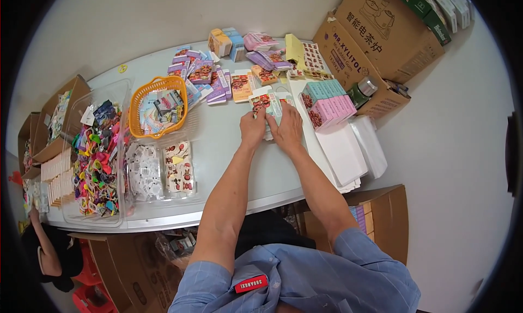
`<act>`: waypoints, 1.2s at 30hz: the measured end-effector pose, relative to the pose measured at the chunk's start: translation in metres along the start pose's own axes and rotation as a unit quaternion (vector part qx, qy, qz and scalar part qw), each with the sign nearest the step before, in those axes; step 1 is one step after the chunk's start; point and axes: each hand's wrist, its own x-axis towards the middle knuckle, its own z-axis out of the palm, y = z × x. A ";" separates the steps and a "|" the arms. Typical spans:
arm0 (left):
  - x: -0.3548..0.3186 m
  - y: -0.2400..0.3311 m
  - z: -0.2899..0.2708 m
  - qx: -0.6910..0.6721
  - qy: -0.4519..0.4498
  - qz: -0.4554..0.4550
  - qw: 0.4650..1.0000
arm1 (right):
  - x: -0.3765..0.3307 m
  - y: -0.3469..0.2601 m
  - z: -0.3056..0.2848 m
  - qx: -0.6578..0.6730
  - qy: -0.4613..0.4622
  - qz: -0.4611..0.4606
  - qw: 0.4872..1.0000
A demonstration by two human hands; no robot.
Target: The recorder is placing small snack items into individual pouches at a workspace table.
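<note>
Both of my hands are on a small printed cardboard box, white and pale green with a red picture, its flaps standing out at the far end. My left hand grips its left side, thumb on top. On its right side my right hand is closed, fingers pointing away from me and hiding much of the near part. Just beyond lies an orange flat box. Purple boxes are strewn to its left. Right of my right hand stand stacked teal boxes and pink boxes.
An orange basket of small packets and a clear bin of colourful trinkets stand left. Sticker sheets fill a clear tray. White paper lies right, near large cartons. Another person's arm shows at far left.
</note>
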 end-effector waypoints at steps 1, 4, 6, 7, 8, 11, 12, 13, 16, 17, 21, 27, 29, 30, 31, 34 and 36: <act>-0.001 0.001 0.001 -0.003 0.000 -0.001 1.000 | -0.001 0.002 0.000 -0.012 -0.015 0.009 1.000; -0.001 -0.004 -0.001 0.003 0.002 0.003 1.000 | -0.003 0.001 0.002 -0.025 -0.038 0.007 0.999; 0.001 -0.009 -0.005 0.019 0.016 0.025 0.999 | -0.005 -0.001 0.003 -0.026 -0.045 -0.003 0.999; -0.001 -0.011 -0.006 0.019 0.018 0.024 0.999 | -0.007 -0.001 0.003 -0.013 -0.043 -0.009 0.999; -0.004 -0.012 -0.006 0.029 0.055 0.050 0.997 | -0.009 -0.002 0.003 0.001 -0.042 -0.016 0.999; -0.016 0.003 0.014 0.018 0.123 0.096 0.988 | -0.011 0.014 0.010 -0.048 0.032 -0.040 0.998; -0.020 0.004 0.013 0.001 0.167 0.106 0.980 | -0.014 0.011 0.010 -0.043 0.030 -0.041 0.998; -0.024 0.004 0.012 0.005 0.171 0.106 0.980 | -0.018 0.008 0.009 -0.001 0.040 -0.030 0.999; -0.028 0.006 0.010 0.023 0.178 0.083 0.980 | -0.024 0.005 0.008 0.060 0.056 -0.014 0.997; -0.026 0.007 0.009 0.024 0.169 0.075 0.982 | -0.024 0.005 0.008 0.075 0.061 -0.010 0.995; -0.018 0.001 0.000 0.018 0.144 0.058 0.988 | -0.023 -0.001 0.007 0.085 0.067 -0.010 0.994; -0.019 0.014 -0.005 0.059 0.061 -0.001 0.996 | -0.026 0.006 0.007 0.077 0.115 0.008 0.990; -0.029 0.015 0.000 0.103 0.089 0.073 0.988 | -0.028 0.006 0.006 0.051 0.106 0.008 0.993; -0.034 0.013 0.002 0.135 0.119 0.143 0.973 | -0.028 0.004 0.005 0.057 0.110 0.014 0.992; -0.037 0.012 0.003 0.143 0.116 0.146 0.972 | -0.028 0.003 0.004 0.056 0.105 0.013 0.993; -0.042 0.007 0.006 0.066 0.146 0.204 0.966 | -0.027 0.002 -0.001 0.068 0.097 0.023 0.993; -0.041 0.002 0.004 0.004 0.141 0.176 0.974 | -0.027 0.002 -0.003 0.080 0.094 0.032 0.992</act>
